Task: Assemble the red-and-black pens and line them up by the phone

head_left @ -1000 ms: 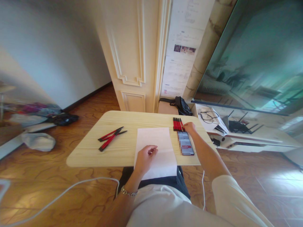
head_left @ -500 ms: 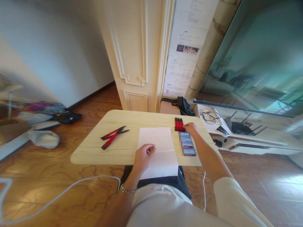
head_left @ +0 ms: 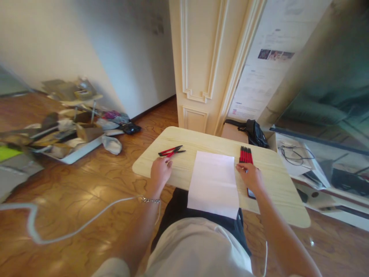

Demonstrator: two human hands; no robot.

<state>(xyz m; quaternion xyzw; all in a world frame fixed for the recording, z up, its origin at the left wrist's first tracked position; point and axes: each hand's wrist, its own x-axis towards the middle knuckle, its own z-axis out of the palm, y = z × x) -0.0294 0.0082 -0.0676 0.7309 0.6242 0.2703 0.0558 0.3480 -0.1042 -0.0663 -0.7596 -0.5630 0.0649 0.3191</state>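
Several red-and-black pens are on the table in two places. On the left, a few loose pens (head_left: 172, 151) lie crossed, tips pointing right. My left hand (head_left: 160, 169) is closed at their lower end, thumb and fingers on a pen whose end it hides. To the right, a tight row of pens (head_left: 246, 154) lies side by side, tips away from me. Just below the row, my right hand (head_left: 251, 176) has its fingers bent together; anything between them is hidden. It covers most of a phone (head_left: 251, 193). A blank white sheet of paper (head_left: 213, 181) lies between the hands, overhanging the near edge.
The pale wooden table (head_left: 276, 192) has rounded corners. A black bag (head_left: 255, 132) rests beyond it, near a white cabinet with cables (head_left: 296, 154). Cluttered boxes (head_left: 77, 134) stand on the floor at left. A white cord (head_left: 86, 221) runs across the floor.
My view has turned left. My left hand has moved from over the paper to the loose pens. My right hand has drawn back from the row's side to below it, over the phone.
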